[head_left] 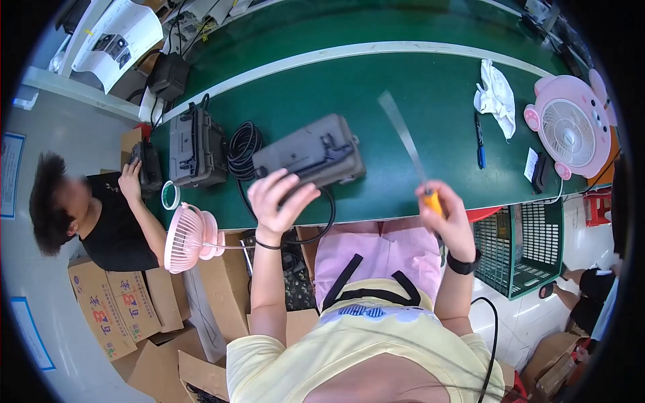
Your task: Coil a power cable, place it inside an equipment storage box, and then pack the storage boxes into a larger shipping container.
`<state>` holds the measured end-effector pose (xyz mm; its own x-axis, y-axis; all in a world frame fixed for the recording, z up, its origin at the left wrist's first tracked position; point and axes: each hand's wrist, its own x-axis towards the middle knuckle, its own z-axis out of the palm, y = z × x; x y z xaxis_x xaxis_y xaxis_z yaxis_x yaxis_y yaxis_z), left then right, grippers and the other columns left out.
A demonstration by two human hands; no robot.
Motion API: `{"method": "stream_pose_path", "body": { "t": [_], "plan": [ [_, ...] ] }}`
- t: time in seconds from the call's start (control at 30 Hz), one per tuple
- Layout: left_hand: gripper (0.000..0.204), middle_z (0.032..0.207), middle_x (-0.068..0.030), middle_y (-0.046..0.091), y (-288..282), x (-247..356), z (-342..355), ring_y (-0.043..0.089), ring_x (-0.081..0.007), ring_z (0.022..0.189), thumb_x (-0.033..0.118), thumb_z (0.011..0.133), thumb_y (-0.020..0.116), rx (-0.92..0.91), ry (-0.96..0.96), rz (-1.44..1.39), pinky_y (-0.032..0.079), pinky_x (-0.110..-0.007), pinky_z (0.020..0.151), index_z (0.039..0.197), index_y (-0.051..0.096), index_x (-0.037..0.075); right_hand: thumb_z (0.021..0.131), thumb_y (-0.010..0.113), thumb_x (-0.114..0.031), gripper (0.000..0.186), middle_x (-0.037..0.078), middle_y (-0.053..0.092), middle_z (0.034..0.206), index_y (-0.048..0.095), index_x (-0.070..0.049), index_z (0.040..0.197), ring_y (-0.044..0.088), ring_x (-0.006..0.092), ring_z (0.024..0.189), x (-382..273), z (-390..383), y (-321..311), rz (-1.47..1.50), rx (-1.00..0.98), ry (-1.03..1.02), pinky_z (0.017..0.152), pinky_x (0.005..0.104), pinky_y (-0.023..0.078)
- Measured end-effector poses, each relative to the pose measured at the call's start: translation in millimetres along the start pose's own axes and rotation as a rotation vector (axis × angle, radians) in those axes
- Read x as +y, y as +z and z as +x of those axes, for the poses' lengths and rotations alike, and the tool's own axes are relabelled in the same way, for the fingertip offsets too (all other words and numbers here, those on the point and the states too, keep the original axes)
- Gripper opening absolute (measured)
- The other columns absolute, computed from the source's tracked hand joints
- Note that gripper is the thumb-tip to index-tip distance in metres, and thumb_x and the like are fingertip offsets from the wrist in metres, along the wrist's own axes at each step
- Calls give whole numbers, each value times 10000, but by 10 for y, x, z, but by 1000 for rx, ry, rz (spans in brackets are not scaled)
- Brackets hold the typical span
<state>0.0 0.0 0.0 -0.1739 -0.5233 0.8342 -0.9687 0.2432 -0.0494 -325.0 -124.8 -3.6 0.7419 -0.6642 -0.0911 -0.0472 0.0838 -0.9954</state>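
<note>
A grey hard case (302,151) with black latches lies on the green bench beside a coil of black cable (244,146). My left hand (279,201) is at the case's near edge, fingers apart and slightly curved, fingertips on or just over it; contact is unclear. A cable loop runs past that hand. My right hand (443,211) grips a yellow-handled tool (431,200), probably a screwdriver, its long shaft blurred by motion and pointing away over the bench. A second grey case (196,154) stands left of the coil, with a white tape roll (171,195) near it.
A co-worker (101,221) at left touches another dark case (150,171). Pink fans (185,238) (568,127), a white cloth (496,94) and blue marker (480,141) lie around the bench (416,80). Below are cardboard boxes (158,363) and a green crate (517,282); another person (591,295) is at right.
</note>
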Motion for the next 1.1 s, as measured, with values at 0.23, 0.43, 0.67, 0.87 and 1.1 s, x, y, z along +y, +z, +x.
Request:
{"method": "stream_pose_path", "body": {
  "t": [0.23, 0.43, 0.67, 0.87, 1.1],
  "plan": [
    [134, 983, -125, 620, -103, 80, -64, 701, -302, 892, 136, 937, 641, 350, -276, -518, 561, -412, 757, 1030, 652, 40, 777, 820, -127, 526, 110, 499, 1425, 460, -128, 1160, 443, 61, 814, 61, 605, 330, 181, 228, -308, 738, 207, 430],
    [375, 1222, -199, 617, -175, -757, -68, 605, -357, 1122, 183, 933, 645, -161, -685, 87, 472, -410, 980, 1250, 591, -11, 752, 862, -217, 581, 124, 464, 1466, 452, -144, 1157, 460, 78, 852, 87, 822, 503, 114, 218, -337, 766, 205, 444],
    [319, 979, -125, 693, 167, -1024, -291, 635, -303, 990, 286, 952, 632, -236, -838, 74, 415, -422, 996, 826, 711, 4, 834, 785, -157, 457, 140, 441, 1475, 452, -116, 1143, 489, 59, 810, 34, 789, 577, 188, 217, -293, 720, 191, 455],
    [173, 1256, -124, 488, 150, -820, -192, 532, -237, 1185, 122, 762, 849, 164, -992, -171, 482, -339, 955, 835, 720, 32, 878, 745, -166, 386, 146, 447, 1470, 459, -106, 1129, 491, 36, 777, 29, 750, 583, 167, 368, -289, 594, 152, 448],
    [495, 1200, -167, 672, 7, -925, 22, 630, -196, 1071, 119, 807, 802, -95, -1226, -651, 475, -309, 964, 1244, 638, -45, 891, 731, -176, 393, 138, 478, 1450, 445, -113, 1152, 521, 23, 825, 59, 721, 586, 143, 418, -271, 568, 146, 444]
  ]
}}
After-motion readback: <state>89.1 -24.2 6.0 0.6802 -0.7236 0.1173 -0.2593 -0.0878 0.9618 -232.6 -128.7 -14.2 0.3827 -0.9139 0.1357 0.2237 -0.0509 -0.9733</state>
